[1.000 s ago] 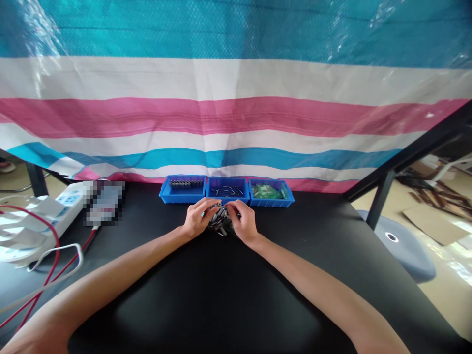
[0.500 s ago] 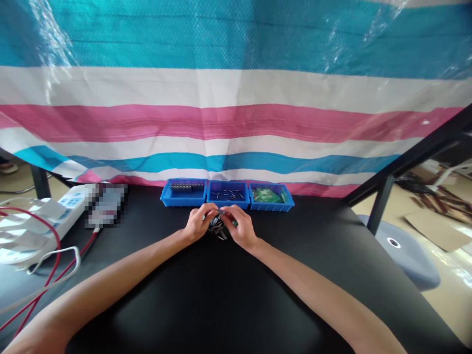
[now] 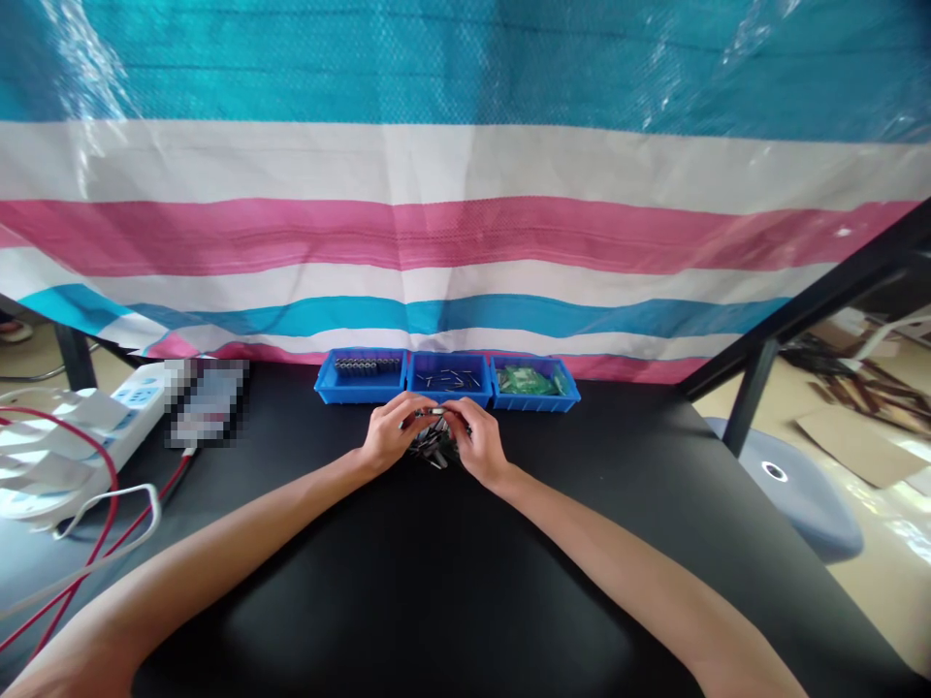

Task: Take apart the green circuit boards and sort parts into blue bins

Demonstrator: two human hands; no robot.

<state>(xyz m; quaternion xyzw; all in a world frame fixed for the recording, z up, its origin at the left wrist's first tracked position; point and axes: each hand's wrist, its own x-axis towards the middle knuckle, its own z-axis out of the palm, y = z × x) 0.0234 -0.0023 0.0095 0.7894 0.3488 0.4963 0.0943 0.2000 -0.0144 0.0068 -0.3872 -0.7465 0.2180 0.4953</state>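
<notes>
My left hand (image 3: 393,430) and my right hand (image 3: 476,438) meet in front of the blue bins. Between their fingertips they pinch a small metallic piece (image 3: 436,411), too small to name. Beneath the fingers lies a pile of small dark and silvery parts (image 3: 434,451) on the black table (image 3: 436,582), partly covered by both hands. Just beyond stands the middle blue bin (image 3: 449,396), with several thin metal pins in it. The left blue bin (image 3: 360,395) contains rows of small cylinders, and the right blue bin (image 3: 536,402) holds green pieces that look like circuit boards.
On the left side are a white power strip (image 3: 142,397) with plugs, red and white cables (image 3: 109,543), and a blurred-out device (image 3: 208,402). A striped tarp (image 3: 465,233) hangs behind the bins. A grey stool (image 3: 807,499) stands past the table's right edge.
The metallic piece between my fingertips has turned and shows a brighter face. My right hand's fingers have shifted slightly. The bins stay in place, with a slight shift of the view.
</notes>
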